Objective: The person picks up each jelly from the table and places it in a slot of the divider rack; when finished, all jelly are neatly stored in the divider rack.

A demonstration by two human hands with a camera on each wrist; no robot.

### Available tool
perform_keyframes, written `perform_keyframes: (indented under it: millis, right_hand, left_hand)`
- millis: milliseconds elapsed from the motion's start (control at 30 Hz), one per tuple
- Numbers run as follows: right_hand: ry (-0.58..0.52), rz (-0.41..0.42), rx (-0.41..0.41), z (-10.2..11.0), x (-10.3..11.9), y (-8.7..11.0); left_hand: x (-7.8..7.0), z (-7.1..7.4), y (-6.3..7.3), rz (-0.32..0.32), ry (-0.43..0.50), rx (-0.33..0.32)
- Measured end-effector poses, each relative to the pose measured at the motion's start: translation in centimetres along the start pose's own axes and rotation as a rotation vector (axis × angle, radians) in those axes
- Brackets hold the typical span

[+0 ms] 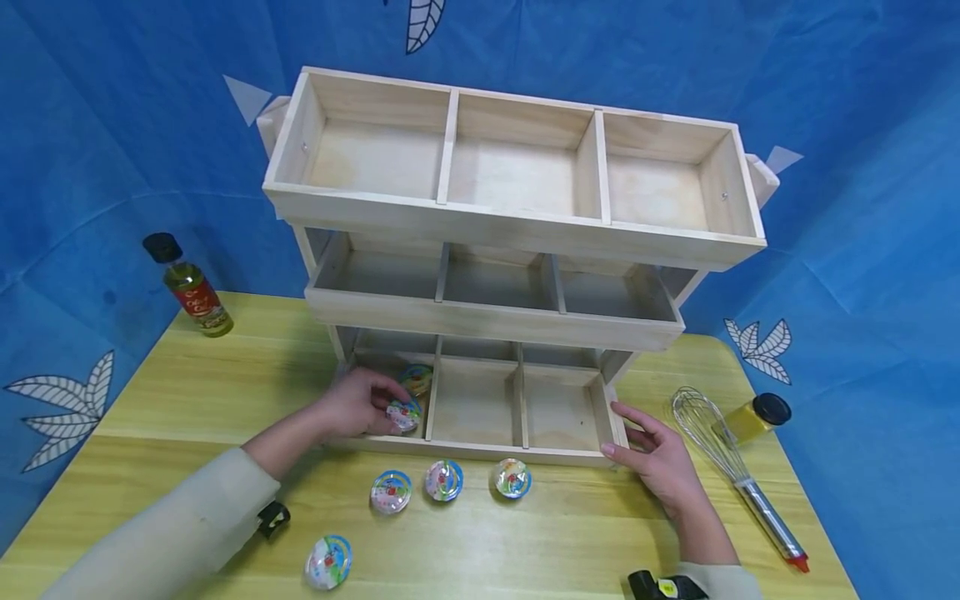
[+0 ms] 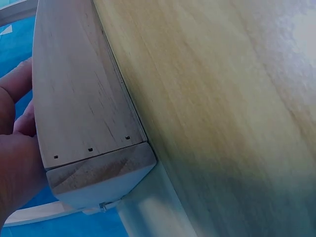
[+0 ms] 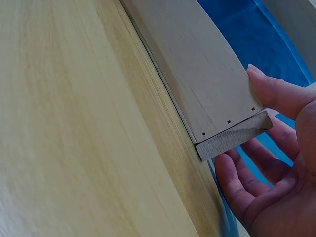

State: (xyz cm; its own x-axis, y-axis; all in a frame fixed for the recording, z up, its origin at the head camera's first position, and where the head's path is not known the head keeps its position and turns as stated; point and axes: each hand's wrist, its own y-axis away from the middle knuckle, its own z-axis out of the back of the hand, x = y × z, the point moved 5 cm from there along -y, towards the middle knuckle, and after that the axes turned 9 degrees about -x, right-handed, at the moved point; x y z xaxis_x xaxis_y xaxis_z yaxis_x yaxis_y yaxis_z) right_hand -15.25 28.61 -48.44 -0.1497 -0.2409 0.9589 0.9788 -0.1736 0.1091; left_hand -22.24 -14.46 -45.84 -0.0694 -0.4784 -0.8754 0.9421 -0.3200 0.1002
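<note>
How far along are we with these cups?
Early, it seems. Done: at least one cup in the rack's bottom-left compartment. In hand: the left grip holds another cup at that compartment; the right grip holds the rack's right end. Remaining, presumably: four cups on the table.

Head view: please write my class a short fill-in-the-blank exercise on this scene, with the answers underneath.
1. From top to bottom, the tiers of the wooden shelf number ____.
2. On the table in front of the shelf, the round cups number ____.
3. The left hand pinches another cup at the bottom tier's compartment on the far ____.
4. The whisk lies to the ____ of the shelf.

Missing words: three; four; left; right.
</note>
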Motion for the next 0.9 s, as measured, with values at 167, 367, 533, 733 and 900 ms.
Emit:
perform_keyframes:
  millis: [167,367,533,733,900]
  right_hand:
    - [0.004,0.002,-0.003,0.00,0.02,0.00]
    - [-0.004,0.003,-0.001,-0.02,-0.03,-0.05]
    - [-0.009,0.005,0.004,-0.03,0.01,-0.04]
    - [-0.008,0.009,0.010,-0.01,0.05,0.00]
    - [-0.003,0.018,0.012,0.00,0.05,-0.03]
  left_hand:
    - [0.18,-0.33,-0.15,0.039,0.035,0.034]
    - [0.32,-0.45,-0.22,0.031,0.062,0.051]
    - [0.40,-0.52,-0.21,0.031,0.090,0.071]
    - [0.36,-0.43,-0.13,0.020,0.081,0.068]
    - [0.23,-0.09,0.09,0.025,0.121,0.057]
